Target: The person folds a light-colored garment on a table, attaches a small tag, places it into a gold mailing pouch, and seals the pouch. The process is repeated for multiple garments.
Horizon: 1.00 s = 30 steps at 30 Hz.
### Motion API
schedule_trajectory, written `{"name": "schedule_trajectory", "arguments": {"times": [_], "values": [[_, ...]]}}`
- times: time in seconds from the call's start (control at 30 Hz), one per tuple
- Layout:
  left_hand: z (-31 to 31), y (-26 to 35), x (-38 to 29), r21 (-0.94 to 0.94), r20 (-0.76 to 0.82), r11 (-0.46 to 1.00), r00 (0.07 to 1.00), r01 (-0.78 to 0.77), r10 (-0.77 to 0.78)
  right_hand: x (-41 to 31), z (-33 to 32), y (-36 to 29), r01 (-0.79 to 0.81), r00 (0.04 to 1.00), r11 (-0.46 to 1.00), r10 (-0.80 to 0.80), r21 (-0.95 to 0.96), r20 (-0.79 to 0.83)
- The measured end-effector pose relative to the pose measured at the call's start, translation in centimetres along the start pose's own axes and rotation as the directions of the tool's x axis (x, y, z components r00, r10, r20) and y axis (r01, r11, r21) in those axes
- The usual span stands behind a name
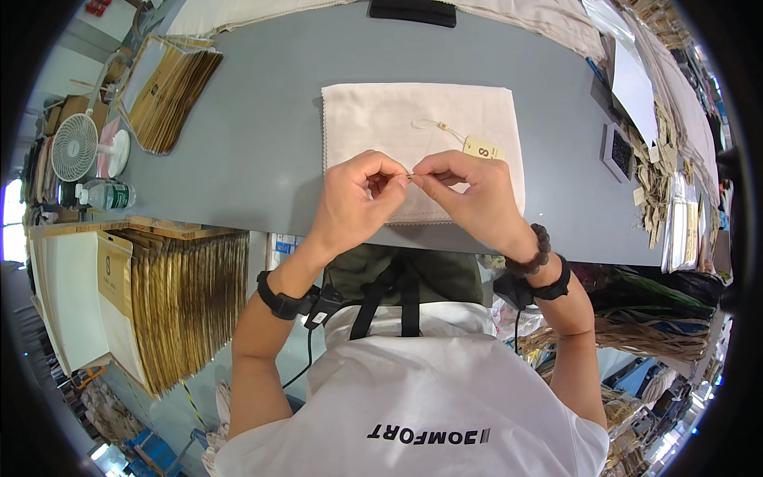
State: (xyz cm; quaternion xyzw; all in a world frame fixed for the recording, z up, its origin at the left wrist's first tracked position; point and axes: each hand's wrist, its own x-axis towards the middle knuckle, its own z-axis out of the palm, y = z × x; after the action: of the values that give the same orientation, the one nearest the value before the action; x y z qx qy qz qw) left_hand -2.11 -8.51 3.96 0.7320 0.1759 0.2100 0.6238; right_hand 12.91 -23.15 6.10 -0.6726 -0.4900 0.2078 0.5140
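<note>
Both hands meet over the near part of a folded cream cloth (369, 119) with a scalloped edge, which lies flat on the grey table. My left hand (372, 197) and my right hand (462, 194) pinch a tiny, thin metallic item (410, 176) between thumbs and forefingers; it looks like a small pin, but its kind cannot be told for sure. On the cloth, just beyond my right hand, rests a cream paper hang tag (481, 148) bearing print, with a looped string (426, 124) running from it to the left.
Gold-and-white packaging bags (170, 95) are stacked at the table's far left. Nearer on that side are a white fan (74, 146) and a plastic bottle (107, 195). At right sit a small box of dark bits (618, 153) and a heap of tags (656, 191). A black case (412, 12) lies at the far edge.
</note>
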Motion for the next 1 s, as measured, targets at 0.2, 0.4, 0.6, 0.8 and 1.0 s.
{"name": "schedule_trajectory", "arguments": {"times": [0.2,0.4,0.6,0.8,1.0], "values": [[-0.2,-0.1,0.4,0.056,0.018,0.998,1.0,0.015,-0.016,-0.1,0.1,0.4,0.233,0.972,0.916,-0.218,-0.327,0.084],[-0.3,-0.6,0.3,0.04,0.034,0.999,0.999,-0.003,0.002,-0.1,0.5,1.2,0.212,0.977,0.958,-0.205,-0.193,0.06],[-0.1,-1.3,0.4,-0.136,0.024,0.989,0.998,0.056,-0.053,0.1,0.7,1.5,0.252,0.966,0.906,-0.255,-0.34,0.036],[-0.4,-1.5,0.9,-0.073,-0.1,0.986,0.982,0.152,-0.159,1.9,0.5,2.0,0.177,0.984,0.97,-0.179,-0.169,0.007],[-0.4,-1.5,1.7,0.255,-0.212,0.965,0.977,0.068,-0.013,6.0,-1.5,5.7,0.005,0.999,0.796,-0.03,-0.605,-0.032]]}}
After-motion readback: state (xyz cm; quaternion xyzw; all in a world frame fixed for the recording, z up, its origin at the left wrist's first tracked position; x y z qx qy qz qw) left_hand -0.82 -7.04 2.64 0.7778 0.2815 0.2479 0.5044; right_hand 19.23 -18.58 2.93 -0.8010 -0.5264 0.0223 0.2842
